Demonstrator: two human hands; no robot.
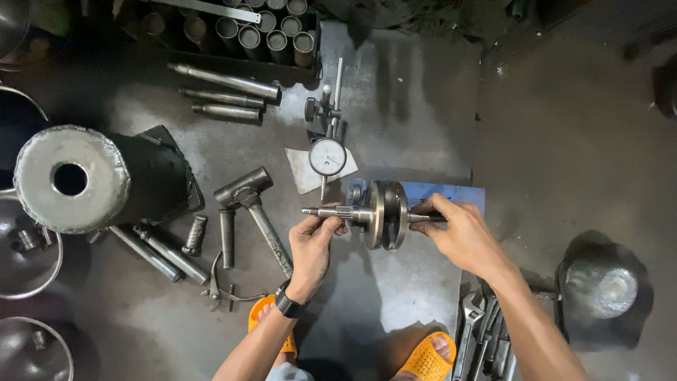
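Note:
A steel crankshaft (pixel 384 214) with two round flywheel webs lies horizontally over a blue stand (pixel 451 193). My left hand (pixel 311 247) pinches its left shaft end near the splines. The right shaft end is gripped by my right hand (pixel 458 234). A dial indicator (pixel 328 156) on a small stand sits just behind, its plunger tip pointing down at the left shaft. A black watch is on my left wrist.
A hammer (pixel 255 206) lies left of my left hand, with steel rods and pliers (pixel 217 286) nearby. A large metal cylinder (pixel 84 180) stands at far left. Tubes fill a rack (pixel 268 32) at the back. Wrenches (pixel 472 331) lie at lower right. Orange sandals are below.

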